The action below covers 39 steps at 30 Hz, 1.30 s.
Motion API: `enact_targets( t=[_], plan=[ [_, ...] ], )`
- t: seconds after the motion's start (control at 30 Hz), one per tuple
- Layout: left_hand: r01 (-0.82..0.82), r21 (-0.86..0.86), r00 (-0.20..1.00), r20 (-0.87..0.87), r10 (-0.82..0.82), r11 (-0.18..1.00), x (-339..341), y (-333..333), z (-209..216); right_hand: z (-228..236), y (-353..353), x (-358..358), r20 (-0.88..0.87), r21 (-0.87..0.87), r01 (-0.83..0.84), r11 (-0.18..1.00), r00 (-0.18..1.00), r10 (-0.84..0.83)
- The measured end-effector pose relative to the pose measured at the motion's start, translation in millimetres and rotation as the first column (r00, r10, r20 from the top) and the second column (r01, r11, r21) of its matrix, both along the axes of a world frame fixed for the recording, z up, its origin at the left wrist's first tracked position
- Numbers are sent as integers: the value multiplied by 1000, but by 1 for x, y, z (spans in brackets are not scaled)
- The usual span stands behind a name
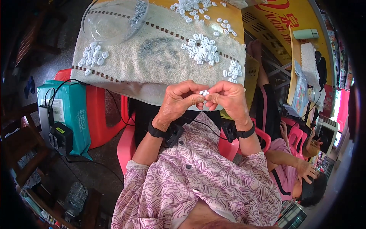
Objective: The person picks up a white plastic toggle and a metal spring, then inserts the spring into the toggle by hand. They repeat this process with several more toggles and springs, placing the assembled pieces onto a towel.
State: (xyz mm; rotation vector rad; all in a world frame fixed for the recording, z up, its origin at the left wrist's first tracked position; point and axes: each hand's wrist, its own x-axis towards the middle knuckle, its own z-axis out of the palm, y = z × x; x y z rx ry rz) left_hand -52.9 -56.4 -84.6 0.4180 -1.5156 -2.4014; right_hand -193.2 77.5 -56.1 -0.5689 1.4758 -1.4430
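Over the table's near edge, my left hand (180,100) and my right hand (228,98) meet fingertip to fingertip. Both are closed in a pinch on one small white plastic piece with holes (204,92), partly hidden by the fingers. Beyond them a beige towel (126,63) covers most of the table. On it lie a heap of similar white pieces (205,52), a smaller pile at the left (92,55) and another by the right edge (233,70). A grey, dark patch (158,51) marks the towel's middle; whether it is loose bits or a stain is unclear.
A clear bowl (103,32) with small grey metal bits (140,13) stands far left. More white pieces (190,7) lie at the far edge. Left of me are a red stool (100,114), a teal bag (76,118) and cables. Another person (284,152) sits to the right.
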Motion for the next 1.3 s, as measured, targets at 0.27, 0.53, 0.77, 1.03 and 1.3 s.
enact_targets(
  t=[0.27,0.53,0.77,1.03,1.3],
  plan=[
    [45,7,999,-1,-45,999,1,1,1,-2,4,-3,67,51,-45,998,997,41],
    [55,38,998,12,-55,998,0,3,-2,-2,5,-1,36,48,-13,999,999,11],
    [-18,32,1000,-7,18,999,-3,7,1,0,2,6,-71,-30,64,997,995,-66],
    [-53,30,998,-33,54,998,-6,11,4,1,7,11,-369,-167,47,985,923,-107],
    [-36,19,999,-39,37,999,-9,15,5,3,12,9,-287,-149,96,984,948,-136]
  ],
)
